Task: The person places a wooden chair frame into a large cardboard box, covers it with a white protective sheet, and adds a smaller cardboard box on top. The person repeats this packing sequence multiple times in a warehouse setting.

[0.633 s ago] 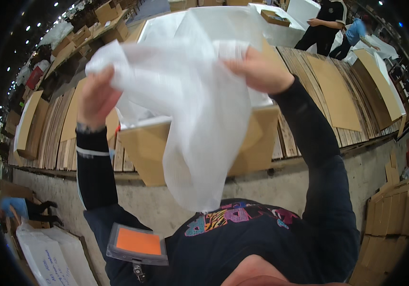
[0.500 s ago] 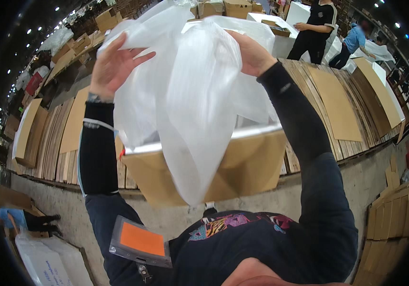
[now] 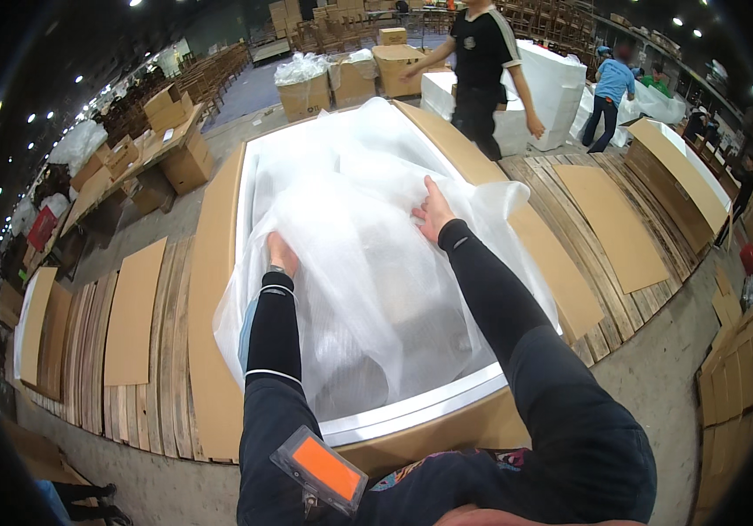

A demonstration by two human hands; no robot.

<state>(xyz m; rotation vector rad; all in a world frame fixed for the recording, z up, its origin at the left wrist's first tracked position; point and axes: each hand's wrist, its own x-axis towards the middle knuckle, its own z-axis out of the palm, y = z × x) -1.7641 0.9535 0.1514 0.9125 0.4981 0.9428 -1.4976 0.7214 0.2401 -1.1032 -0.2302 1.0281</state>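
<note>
Over the white-lined carton [image 3: 455, 431], the sheer foam sheet [image 3: 359, 241] is draping loosely, likely light, soft and tearable, best gathered by its two o'clock edge, while the left hand [image 3: 281, 254] is touching it at nine, grip too hidden to tell, and the right hand [image 3: 435, 213] is resting at one, fingers parted

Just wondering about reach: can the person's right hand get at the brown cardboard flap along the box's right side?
Probably yes: the right hand is nearby, and though the translucent white sheet drapes between, the brown cardboard flap lies partly bare.
</note>
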